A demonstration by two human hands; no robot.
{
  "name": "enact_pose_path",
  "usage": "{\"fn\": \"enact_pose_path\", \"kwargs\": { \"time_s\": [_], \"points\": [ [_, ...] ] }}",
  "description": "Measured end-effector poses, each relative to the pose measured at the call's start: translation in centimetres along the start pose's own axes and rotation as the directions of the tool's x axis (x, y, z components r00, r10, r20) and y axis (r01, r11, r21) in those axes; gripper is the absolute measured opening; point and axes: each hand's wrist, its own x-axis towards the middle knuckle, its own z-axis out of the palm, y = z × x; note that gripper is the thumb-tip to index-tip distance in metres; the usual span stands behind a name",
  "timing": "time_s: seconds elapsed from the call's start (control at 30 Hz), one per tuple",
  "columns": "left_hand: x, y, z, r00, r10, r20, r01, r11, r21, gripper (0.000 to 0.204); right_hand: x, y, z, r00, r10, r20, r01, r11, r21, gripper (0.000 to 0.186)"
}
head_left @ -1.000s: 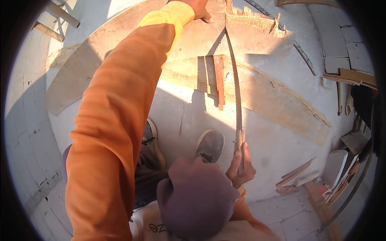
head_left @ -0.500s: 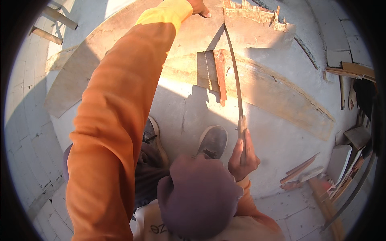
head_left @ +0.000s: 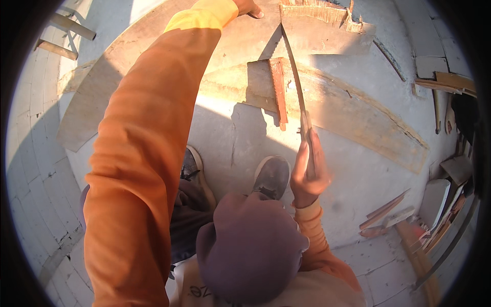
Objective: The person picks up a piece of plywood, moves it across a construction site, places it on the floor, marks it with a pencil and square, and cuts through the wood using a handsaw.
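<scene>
My left hand [head_left: 248, 9] rests on the curved plywood board [head_left: 128, 53] at the top, thumb stretched out, the other fingers partly out of view. My right hand [head_left: 311, 179] is closed round the wooden handle of a long toothed saw [head_left: 294, 66]; the blade reaches up to the board beside splintered wood [head_left: 317, 14] on its edge. A red-brown wooden strip [head_left: 279, 89] lies across a lower, longer plank [head_left: 363, 125], left of the blade. My shoes [head_left: 271, 174] stand below the planks.
Two round legs [head_left: 61, 48] stand at the upper left. Stacked wood scraps and boards [head_left: 450, 82] lie along the right side, with a pale slab [head_left: 433, 202] among them and loose sticks [head_left: 383, 210] nearby on the concrete floor. A thin dark strip [head_left: 388, 59] lies at upper right.
My right hand has moved steadily upward, away from me, with the saw sliding along. My left arm has stayed at the board, shifted slightly up and left in view.
</scene>
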Motion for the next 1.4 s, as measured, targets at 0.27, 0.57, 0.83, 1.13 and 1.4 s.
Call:
{"fn": "enact_pose_path", "kwargs": {
  "time_s": [0.27,0.57,0.83,1.13,1.4],
  "points": [
    [0.3,-1.8,0.8,0.999,-0.035,-0.001,0.035,0.999,-0.019,0.126,-3.1,0.0,-1.5,0.997,0.040,0.072,-0.039,0.999,-0.006,0.032],
    [-0.6,0.6,0.2,0.992,0.051,-0.118,-0.055,0.998,-0.029,0.122,9.4,-0.5,5.2,0.990,0.116,0.086,-0.120,0.992,0.042,0.031],
    [-0.6,-0.7,-0.5,1.000,0.025,0.002,-0.024,0.998,-0.059,0.122,-7.2,-0.1,-5.1,0.982,0.114,0.149,-0.098,0.989,-0.108,0.036],
    [0.1,-0.7,-0.2,1.000,0.002,-0.018,-0.003,1.000,-0.014,0.122,0.1,1.2,1.5,0.998,0.056,0.025,-0.058,0.996,0.064,0.031],
    [-0.2,-0.3,0.0,0.998,0.041,-0.054,-0.042,0.999,-0.010,0.119,4.8,0.3,3.0,0.957,0.237,0.166,-0.262,0.953,0.151,0.033]
  ]
}}
